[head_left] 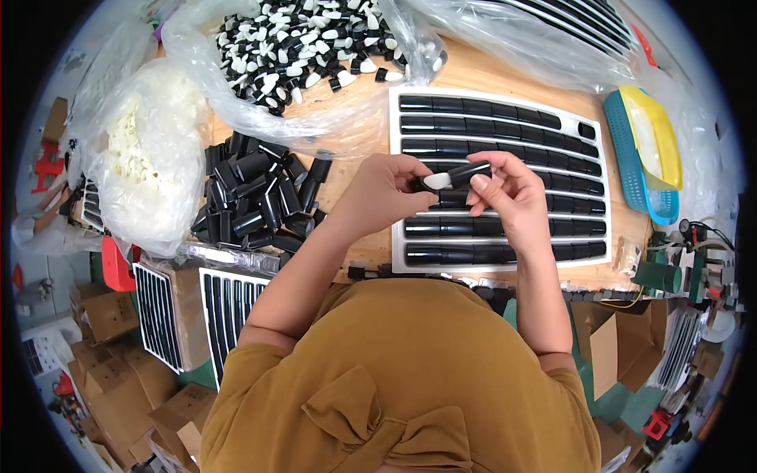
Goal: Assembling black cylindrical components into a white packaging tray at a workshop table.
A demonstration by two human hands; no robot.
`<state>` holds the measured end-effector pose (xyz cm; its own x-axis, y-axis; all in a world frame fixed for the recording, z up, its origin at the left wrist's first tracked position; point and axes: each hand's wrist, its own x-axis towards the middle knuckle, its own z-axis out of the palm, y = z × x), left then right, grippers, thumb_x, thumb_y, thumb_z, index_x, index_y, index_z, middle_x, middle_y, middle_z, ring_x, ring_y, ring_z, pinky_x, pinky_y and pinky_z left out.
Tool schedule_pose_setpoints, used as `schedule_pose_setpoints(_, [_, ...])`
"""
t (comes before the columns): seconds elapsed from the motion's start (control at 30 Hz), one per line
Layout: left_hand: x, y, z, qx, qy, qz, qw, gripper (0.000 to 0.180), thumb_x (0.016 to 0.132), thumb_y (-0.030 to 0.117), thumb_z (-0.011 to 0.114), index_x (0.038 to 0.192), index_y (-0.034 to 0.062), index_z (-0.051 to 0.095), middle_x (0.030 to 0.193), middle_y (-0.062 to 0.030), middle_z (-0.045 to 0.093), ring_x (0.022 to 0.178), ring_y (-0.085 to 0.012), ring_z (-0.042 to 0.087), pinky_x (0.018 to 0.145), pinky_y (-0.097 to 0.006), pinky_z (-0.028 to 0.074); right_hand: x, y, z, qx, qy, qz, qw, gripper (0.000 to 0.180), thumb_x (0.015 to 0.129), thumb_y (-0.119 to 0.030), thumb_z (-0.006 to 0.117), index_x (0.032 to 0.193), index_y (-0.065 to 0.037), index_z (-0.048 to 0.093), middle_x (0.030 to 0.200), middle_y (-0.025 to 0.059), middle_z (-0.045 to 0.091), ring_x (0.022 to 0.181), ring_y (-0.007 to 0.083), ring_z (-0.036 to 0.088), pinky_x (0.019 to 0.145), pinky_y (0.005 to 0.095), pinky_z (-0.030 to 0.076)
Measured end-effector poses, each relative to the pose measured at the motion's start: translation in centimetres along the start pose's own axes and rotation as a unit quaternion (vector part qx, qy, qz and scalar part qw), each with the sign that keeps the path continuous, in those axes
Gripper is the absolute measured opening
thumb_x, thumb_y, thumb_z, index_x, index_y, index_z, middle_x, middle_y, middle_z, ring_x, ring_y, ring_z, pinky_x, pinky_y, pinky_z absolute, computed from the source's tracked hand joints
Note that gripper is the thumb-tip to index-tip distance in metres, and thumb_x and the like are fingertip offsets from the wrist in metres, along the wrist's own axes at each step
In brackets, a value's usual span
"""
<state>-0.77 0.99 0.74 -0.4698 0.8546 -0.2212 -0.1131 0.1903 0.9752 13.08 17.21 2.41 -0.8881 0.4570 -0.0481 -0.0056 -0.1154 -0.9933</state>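
Over the white tray (397,201), my two hands meet on small parts. My left hand (374,193) pinches a short black piece with a white oval tip (436,181); its fingers partly cover the black end. In my right hand (516,197), a glossy black tube (471,173) is gripped between thumb and fingers, its end right by the white tip. Whether the two parts touch, I cannot tell. Several rows of black tubes (473,126) fill the tray beneath. To the left of my left hand lies a heap of loose black tubes (256,193).
A large pile of black pieces with white tips (307,51) lies at the back on clear plastic. At left stands a clear bag (142,165) of cream-white pieces. A blue basket (627,162) and yellow tray (666,146) sit at right. Cardboard boxes (631,343) stand below the table.
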Motion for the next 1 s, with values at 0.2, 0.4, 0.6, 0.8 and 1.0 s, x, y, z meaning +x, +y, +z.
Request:
schedule_pose_setpoints(0.2, [0.0,0.2,0.4,0.146,-0.002,0.08,0.986,0.015,0.074,0.004,0.07,0.089,0.0017,0.065,0.07,-0.0033,0.059,0.062,-0.0079,0.055,0.057,-0.022,0.043,-0.4,1.0,0.1,-0.026,-0.017,0.01,0.999,0.02,0.087,-0.003,0.063,0.107,0.0,0.062,0.072,0.0024,0.061,0.065,0.0072,0.059,0.056,0.0188,0.049])
schedule_pose_setpoints(0.4, [-0.1,0.3,0.3,0.015,0.0,0.078,0.997,0.028,0.077,0.002,0.072,0.101,0.0009,0.059,0.077,-0.0026,0.062,0.067,-0.0073,0.058,0.061,-0.021,0.048,-0.6,1.1,-0.1,-0.008,-0.012,0.013,1.0,0.019,0.088,-0.004,0.063,0.106,0.001,0.062,0.071,0.0042,0.062,0.062,0.0084,0.059,0.056,0.0196,0.05])
schedule_pose_setpoints(0.6, [-0.5,0.3,0.4,-0.12,-0.001,0.082,0.989,0.028,0.082,-0.001,0.068,0.109,-0.0013,0.06,0.089,-0.0043,0.064,0.079,-0.0114,0.065,0.071,-0.023,0.054,-0.9,0.9,-0.4,0.008,-0.009,0.023,1.0,0.02,0.089,-0.005,0.062,0.107,0.002,0.06,0.075,0.008,0.065,0.064,0.0111,0.062,0.059,0.0219,0.054])
schedule_pose_setpoints(0.8, [-0.9,0.7,0.7,-0.112,0.011,0.065,0.992,0.034,0.083,0.0,0.067,0.116,-0.0019,0.06,0.095,-0.0055,0.063,0.083,-0.0126,0.066,0.073,-0.024,0.055,-1.4,1.1,0.1,0.051,0.006,0.035,0.998,0.019,0.09,-0.005,0.06,0.108,0.003,0.059,0.078,0.009,0.065,0.069,0.0133,0.066,0.062,0.0235,0.056])
schedule_pose_setpoints(1.0, [-1.1,1.0,0.9,-0.11,0.012,0.067,0.992,0.031,0.082,0.0,0.068,0.113,-0.0025,0.061,0.09,-0.0057,0.065,0.079,-0.0131,0.066,0.07,-0.024,0.055,-1.8,1.0,0.4,0.026,0.002,0.008,1.0,0.02,0.09,-0.005,0.06,0.108,0.003,0.059,0.076,0.0091,0.066,0.068,0.0138,0.066,0.061,0.023,0.056])
